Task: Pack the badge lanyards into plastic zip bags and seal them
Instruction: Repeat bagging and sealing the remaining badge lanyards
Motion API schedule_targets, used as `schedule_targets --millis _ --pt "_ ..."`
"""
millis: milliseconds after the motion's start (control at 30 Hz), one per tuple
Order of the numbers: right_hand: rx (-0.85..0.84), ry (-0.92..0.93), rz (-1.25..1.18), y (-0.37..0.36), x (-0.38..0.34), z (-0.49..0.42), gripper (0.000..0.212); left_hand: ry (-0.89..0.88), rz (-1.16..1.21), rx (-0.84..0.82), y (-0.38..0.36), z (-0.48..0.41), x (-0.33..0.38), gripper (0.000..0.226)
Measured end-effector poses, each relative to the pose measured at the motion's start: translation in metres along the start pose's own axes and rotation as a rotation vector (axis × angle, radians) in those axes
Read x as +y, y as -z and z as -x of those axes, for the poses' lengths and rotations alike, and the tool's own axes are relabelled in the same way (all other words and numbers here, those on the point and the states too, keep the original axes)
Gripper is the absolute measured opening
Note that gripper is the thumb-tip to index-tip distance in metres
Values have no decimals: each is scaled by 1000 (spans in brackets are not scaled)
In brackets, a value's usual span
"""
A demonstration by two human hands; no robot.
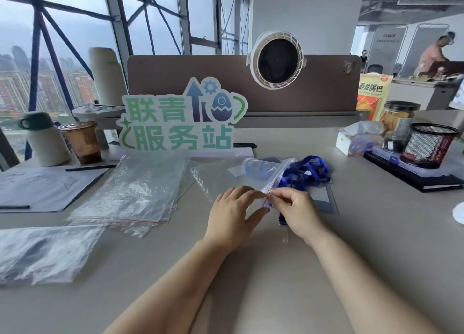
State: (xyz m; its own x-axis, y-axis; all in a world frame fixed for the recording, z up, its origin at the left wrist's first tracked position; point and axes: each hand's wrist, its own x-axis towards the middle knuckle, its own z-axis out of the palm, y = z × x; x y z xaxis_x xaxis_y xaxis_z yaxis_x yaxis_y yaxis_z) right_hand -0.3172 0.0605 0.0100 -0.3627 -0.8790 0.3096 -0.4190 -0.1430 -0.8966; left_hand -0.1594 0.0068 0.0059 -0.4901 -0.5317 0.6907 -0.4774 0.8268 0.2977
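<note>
Head view: fingers (pinched) on zip bag

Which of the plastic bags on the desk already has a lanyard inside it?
The bag pinched at its red zip edge by both hands, left hand and right hand. Blue shows through it; the stack of bags looks empty.

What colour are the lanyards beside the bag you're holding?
Blue; the lanyards show clearly in the head view, piled on the desk just past the zip bag.
</note>
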Motion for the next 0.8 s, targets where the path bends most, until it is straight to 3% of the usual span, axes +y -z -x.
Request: schedule_targets --millis 300,433,667,800 --pt "-31 23 4 0 -1 1 3 134 188 -61 3 -1 -4 16" --pt "-23 32 1 -3 -1 2 9 224 338 -85 1 0 -5 8" --pt "-20 129 86 -3 0 1 15 373 545 -104 8 -2 2 18" --pt "-10 180 187 -4 2 -1 28 338 534 -121 9 -3 2 12"
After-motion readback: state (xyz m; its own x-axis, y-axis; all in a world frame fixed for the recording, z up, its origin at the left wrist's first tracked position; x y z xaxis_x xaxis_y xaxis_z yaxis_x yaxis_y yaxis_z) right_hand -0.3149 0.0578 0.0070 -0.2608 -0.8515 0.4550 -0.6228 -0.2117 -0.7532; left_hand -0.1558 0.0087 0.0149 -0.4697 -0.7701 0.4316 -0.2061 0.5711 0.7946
